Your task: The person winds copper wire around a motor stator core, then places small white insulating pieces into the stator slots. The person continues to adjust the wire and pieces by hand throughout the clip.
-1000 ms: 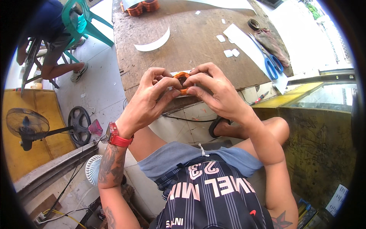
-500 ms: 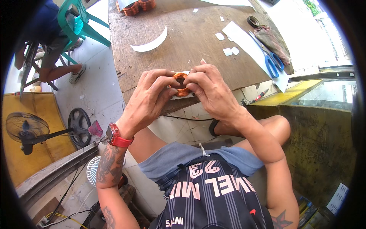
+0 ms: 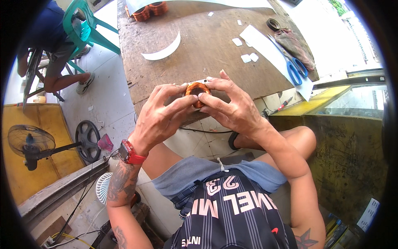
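Over the near edge of the wooden table [image 3: 201, 52], a ring-shaped copper wire coil [image 3: 197, 88] sits between both my hands. A pale, flat piece with a dark hole [image 3: 204, 81] shows at the coil's far side; how the two join is hidden. My left hand [image 3: 159, 112] grips the coil's left side, its thumb or finger tip at the near rim. From the right, my right hand [image 3: 238, 110] pinches it, one finger on the pale piece and the thumb at the near rim. The coil's underside is hidden by my fingers.
A white paper crescent [image 3: 166, 50] and small white paper pieces [image 3: 246, 58] lie on the table. Blue-handled scissors [image 3: 295, 71] rest over a white strip [image 3: 269, 54], near a black tape roll [image 3: 273, 24] and cloth [image 3: 293, 43]. More copper coils [image 3: 145, 12] stand far left.
The coil has tilted in my hands, showing more of its far rim and the pale piece. My fingertips have shifted from its sides and opening toward the near rim.
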### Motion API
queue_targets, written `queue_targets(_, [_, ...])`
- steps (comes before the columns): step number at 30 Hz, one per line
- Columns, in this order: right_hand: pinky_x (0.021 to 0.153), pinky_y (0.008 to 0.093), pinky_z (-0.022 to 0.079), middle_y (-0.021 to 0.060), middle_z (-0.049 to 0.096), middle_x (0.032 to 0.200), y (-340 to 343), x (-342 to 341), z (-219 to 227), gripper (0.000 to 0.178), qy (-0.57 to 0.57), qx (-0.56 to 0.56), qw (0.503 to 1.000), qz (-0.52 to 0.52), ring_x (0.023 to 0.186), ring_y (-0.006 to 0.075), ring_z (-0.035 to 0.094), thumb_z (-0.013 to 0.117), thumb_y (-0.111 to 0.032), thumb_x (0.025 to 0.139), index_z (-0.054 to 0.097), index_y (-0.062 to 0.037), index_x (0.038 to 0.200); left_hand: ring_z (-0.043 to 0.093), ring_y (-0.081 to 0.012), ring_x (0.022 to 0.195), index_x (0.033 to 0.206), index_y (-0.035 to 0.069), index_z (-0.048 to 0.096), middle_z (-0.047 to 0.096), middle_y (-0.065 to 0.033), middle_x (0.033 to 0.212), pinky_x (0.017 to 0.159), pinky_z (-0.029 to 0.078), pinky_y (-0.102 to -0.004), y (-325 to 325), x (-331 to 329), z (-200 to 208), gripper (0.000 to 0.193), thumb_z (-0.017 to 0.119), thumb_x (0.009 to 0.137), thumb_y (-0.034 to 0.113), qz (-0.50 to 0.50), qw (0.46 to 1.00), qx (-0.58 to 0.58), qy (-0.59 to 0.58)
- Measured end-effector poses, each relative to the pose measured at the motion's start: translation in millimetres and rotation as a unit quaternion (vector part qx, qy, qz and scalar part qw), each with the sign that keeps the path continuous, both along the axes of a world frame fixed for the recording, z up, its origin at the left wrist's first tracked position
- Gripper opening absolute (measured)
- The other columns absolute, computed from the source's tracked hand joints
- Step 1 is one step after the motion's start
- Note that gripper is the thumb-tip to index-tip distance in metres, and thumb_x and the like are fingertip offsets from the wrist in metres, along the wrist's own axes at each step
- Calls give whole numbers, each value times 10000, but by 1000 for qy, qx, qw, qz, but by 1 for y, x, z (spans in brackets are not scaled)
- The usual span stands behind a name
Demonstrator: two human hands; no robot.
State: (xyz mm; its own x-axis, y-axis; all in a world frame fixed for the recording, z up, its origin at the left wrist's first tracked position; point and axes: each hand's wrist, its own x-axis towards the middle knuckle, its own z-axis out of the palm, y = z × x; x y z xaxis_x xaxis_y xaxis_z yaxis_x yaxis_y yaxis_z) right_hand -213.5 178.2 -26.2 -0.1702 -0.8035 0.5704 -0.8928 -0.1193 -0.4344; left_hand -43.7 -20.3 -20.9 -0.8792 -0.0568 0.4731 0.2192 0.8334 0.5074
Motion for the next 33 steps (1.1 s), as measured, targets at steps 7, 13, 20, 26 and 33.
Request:
queue_targets(7, [1197, 582, 484, 131, 647, 1231, -2, -3, 8, 309, -36, 39, 998, 13, 1152, 357, 694, 798, -182, 945, 713, -167, 1242, 638, -355, 1178, 1271, 177, 729, 652, -125, 1284, 964, 565, -484, 17, 1, 0, 388, 810, 900, 101, 57, 998, -37, -4])
queue_targets(13, [1186, 532, 490, 157, 664, 1222, -10, -18, 18, 291, -30, 52, 997, 51, 1171, 376, 676, 764, -166, 984, 699, -119, 1263, 611, -337, 1119, 1279, 180, 705, 627, -122, 1227, 887, 545, -453, 33, -4, 8, 333, 787, 957, 180, 140, 988, -50, -42])
queue_targets(20, [885, 398, 596, 139, 735, 1097, 8, -8, 39, 191, -153, 13, 981, -120, 1064, 295, 733, 788, -76, 944, 760, -38, 1130, 652, -321, 1192, 1303, 173, 744, 657, -140, 1244, 968, 574, -461, -2, -6, 44, 351, 773, 958, 119, 21, 991, 39, -123])
queue_targets(26, [803, 403, 593, 129, 691, 970, -18, 8, 50, 158, 18, 63, 988, -138, 938, 307, 706, 792, -169, 945, 752, -38, 1024, 575, -327, 1395, 1155, 144, 791, 630, -124, 1471, 1133, 514, -469, -31, -27, 43, 243, 781, 921, 80, -119, 982, 39, -144])
queue_targets(33, [859, 375, 605, 144, 658, 1021, -27, 13, 55, 145, 95, 173, 970, -141, 1009, 295, 674, 692, -148, 980, 682, -11, 1028, 608, -322, 1290, 1071, 130, 776, 666, -88, 1363, 1106, 509, -442, -30, -32, 38, 151, 778, 920, 124, -126, 971, 124, -160])
